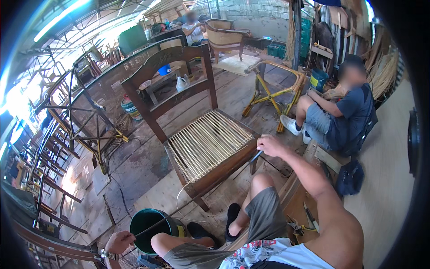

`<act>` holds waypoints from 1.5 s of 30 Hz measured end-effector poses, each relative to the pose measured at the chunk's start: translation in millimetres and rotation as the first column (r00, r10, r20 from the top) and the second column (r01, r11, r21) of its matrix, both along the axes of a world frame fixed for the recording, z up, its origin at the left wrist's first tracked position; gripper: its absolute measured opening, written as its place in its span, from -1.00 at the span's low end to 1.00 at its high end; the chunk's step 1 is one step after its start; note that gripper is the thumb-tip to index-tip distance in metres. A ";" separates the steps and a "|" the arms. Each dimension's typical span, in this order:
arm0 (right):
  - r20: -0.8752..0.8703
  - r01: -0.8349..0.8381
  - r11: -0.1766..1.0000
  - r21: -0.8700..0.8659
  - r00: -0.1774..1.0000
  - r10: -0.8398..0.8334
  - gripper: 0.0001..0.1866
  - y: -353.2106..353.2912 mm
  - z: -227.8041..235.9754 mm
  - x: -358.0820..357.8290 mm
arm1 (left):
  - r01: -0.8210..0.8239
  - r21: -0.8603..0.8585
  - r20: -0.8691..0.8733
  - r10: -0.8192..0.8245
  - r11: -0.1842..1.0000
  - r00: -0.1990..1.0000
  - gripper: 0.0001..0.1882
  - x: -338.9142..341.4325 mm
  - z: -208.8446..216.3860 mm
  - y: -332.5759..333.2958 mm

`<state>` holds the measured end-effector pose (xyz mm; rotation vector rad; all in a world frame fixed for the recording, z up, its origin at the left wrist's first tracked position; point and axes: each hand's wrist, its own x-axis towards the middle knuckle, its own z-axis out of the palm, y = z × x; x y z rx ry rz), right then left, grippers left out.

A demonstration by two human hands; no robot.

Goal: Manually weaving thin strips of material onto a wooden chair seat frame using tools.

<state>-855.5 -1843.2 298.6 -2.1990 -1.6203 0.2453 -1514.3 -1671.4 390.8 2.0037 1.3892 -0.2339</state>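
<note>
A dark wooden chair (174,116) stands in front of me, pale cane strands (210,143) strung side by side across its seat frame. My left hand (118,243), low on the left beside a green bucket (150,219), is closed on the end of a long thin dark strip (165,217). The strip slants up over the bucket toward the chair's front. At the seat's front right corner my right hand (270,145) is closed on a slim blue-grey piece (256,156); its kind is unclear. A loose pale strand (179,193) curls down from the seat's front left corner.
Pliers with yellow handles (299,227) and a knife (310,215) lie by my right side. A seated person (351,105) works at the right; another sits far back. A rattan stool frame (273,92) stands behind the chair, and several chair frames (76,112) crowd the left.
</note>
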 end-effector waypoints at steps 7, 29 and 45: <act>-0.407 -0.348 0.904 0.248 0.809 0.423 -0.49 61.5 39.0 -210.4 | 0.157 0.260 0.425 -0.258 0.953 0.868 -0.80 166.1 -38.5 -35.6; -0.885 -0.113 0.978 0.175 0.418 0.206 -0.80 27.2 -22.6 -190.8 | -0.082 -0.476 0.707 0.437 0.875 0.556 -0.48 156.3 -101.3 -83.8; -0.762 -0.191 0.974 0.125 0.610 0.217 -0.75 -68.6 -106.4 -282.5 | -0.368 -0.432 0.861 0.498 0.823 0.102 -0.71 146.8 -112.8 -24.5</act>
